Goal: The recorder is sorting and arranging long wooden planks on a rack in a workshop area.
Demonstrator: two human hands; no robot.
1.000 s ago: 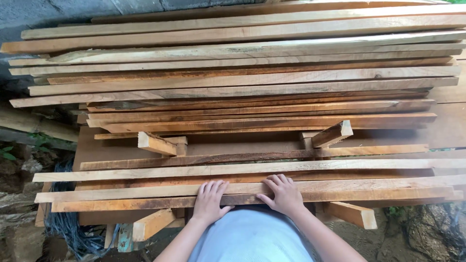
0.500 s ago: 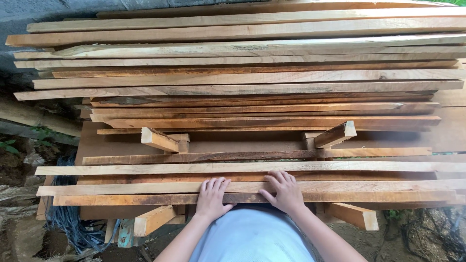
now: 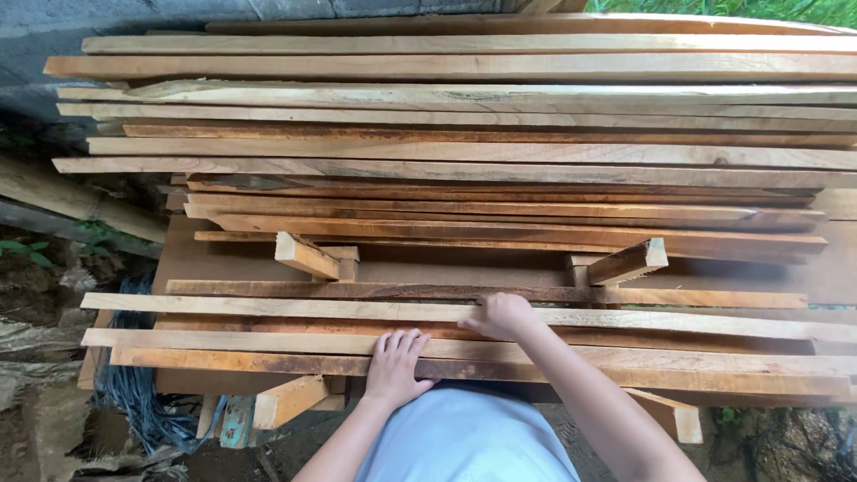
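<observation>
Far left, a tangle of dark blue-black cord hangs below the stack, well clear of your hands, with a short pale offcut block poking out under the front edge. Your left hand lies palm-down, fingers spread flat and straight, on the nearest long rough-sawn brown plank at the front of the pile; it presses rather than grips, nothing is enclosed. Just right and one row farther back, your right hand is curled, fingers hooked over the far edge of the long pale yellowish wooden slat that runs across the whole front stack; the fingertips are hidden behind the edge, so you cannot tell how deep the hold is. That slat sits between the darker thin strip behind it and the front planks, touching its neighbours. Expect it to be stiff along the short way but whippy along its length, light to moderate in weight, dry and rough, so it is not slippery but is splintery at the sawn edges. You are holding near its middle, which looks like the balanced spot; lifting from there should let both ends sag evenly. Farther right, a short angled wooden block rests on the flat brown board, and the big stack of long planks lies behind.
</observation>
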